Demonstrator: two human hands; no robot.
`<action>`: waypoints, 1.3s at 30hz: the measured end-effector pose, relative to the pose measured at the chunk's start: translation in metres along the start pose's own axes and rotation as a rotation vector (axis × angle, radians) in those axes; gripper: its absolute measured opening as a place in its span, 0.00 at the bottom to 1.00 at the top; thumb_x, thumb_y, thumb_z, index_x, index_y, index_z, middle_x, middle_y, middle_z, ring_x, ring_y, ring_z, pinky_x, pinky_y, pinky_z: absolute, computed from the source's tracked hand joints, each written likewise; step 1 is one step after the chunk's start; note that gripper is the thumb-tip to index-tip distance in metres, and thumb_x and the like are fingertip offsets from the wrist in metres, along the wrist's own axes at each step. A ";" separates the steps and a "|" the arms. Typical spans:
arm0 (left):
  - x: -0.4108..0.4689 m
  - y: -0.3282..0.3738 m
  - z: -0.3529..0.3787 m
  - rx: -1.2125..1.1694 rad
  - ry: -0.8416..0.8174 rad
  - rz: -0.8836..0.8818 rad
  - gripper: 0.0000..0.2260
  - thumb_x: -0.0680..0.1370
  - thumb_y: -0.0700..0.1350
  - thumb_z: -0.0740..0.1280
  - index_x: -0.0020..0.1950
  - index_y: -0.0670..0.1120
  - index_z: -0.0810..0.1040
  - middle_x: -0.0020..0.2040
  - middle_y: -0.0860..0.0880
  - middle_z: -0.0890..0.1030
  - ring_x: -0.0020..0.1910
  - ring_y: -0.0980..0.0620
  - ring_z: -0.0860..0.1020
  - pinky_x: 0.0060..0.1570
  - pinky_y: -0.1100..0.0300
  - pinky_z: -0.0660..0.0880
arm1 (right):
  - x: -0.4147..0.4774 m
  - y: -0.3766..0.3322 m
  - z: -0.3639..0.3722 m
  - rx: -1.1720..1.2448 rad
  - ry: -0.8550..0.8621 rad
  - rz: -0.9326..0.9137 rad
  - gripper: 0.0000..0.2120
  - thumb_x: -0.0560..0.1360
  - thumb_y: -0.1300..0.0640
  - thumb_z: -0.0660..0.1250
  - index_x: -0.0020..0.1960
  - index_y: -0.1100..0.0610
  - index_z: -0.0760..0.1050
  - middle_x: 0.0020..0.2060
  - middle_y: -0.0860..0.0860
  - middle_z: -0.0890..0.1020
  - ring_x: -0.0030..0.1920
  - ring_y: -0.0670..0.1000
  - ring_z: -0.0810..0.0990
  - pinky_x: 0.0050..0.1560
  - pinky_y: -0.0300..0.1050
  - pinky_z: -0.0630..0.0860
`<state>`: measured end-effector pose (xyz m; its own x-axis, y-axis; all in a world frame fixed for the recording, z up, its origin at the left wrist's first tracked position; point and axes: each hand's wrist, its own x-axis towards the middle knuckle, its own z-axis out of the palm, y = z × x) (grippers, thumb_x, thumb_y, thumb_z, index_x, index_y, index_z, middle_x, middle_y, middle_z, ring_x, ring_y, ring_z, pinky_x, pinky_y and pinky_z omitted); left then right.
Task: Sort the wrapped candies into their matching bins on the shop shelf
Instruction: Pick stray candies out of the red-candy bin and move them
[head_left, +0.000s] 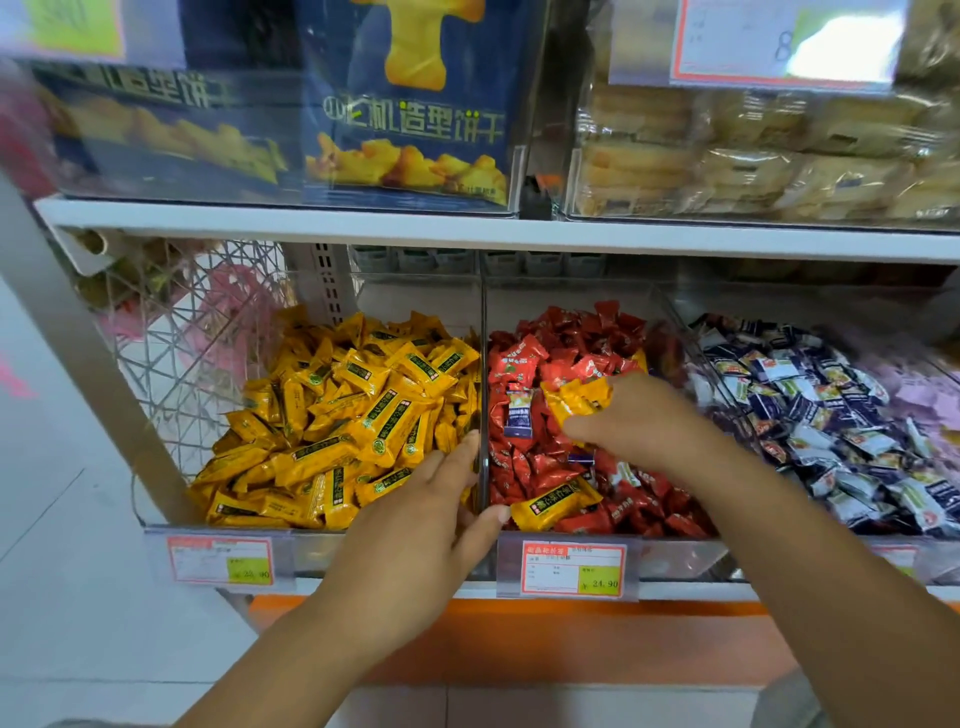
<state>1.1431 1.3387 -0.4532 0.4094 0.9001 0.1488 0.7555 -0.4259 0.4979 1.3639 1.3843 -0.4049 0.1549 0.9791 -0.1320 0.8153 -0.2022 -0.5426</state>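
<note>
Head view: The right hand (639, 421) pinches a few yellow wrapped candies (574, 397) above the clear plastic bin of red candies (670, 558), near its left wall. The left hand (415, 538), fingers fairly straight and holding nothing, straddles the clear divider (484, 338) at the front edge, beside the clear plastic bin of yellow candies (306, 553). A stray yellow candy (553, 506) lies in the red bin's front-left corner.

Bright, even light; blurred, warped edges; label glare.
</note>
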 end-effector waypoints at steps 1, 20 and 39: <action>0.000 0.000 0.000 0.001 0.002 0.003 0.30 0.79 0.63 0.55 0.78 0.61 0.47 0.59 0.63 0.68 0.47 0.64 0.75 0.39 0.67 0.71 | -0.004 -0.002 -0.010 0.024 -0.024 -0.025 0.14 0.69 0.53 0.71 0.30 0.54 0.69 0.26 0.48 0.74 0.28 0.48 0.72 0.33 0.42 0.67; -0.001 0.007 -0.004 0.102 0.024 -0.008 0.31 0.80 0.63 0.53 0.79 0.57 0.43 0.71 0.57 0.63 0.60 0.56 0.72 0.55 0.60 0.72 | 0.069 -0.109 0.037 -0.485 -0.069 -0.584 0.22 0.79 0.48 0.59 0.70 0.54 0.65 0.68 0.56 0.70 0.69 0.60 0.67 0.68 0.55 0.64; -0.001 0.005 -0.008 0.101 -0.029 0.003 0.31 0.80 0.64 0.51 0.79 0.58 0.42 0.68 0.59 0.64 0.56 0.58 0.73 0.51 0.59 0.73 | 0.002 -0.052 -0.012 -0.070 0.024 -0.624 0.11 0.79 0.55 0.62 0.55 0.40 0.78 0.52 0.38 0.80 0.51 0.37 0.77 0.52 0.38 0.74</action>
<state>1.1424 1.3368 -0.4445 0.4256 0.8963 0.1243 0.8013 -0.4371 0.4085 1.3287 1.3970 -0.3674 -0.3501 0.9127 0.2109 0.7908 0.4087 -0.4557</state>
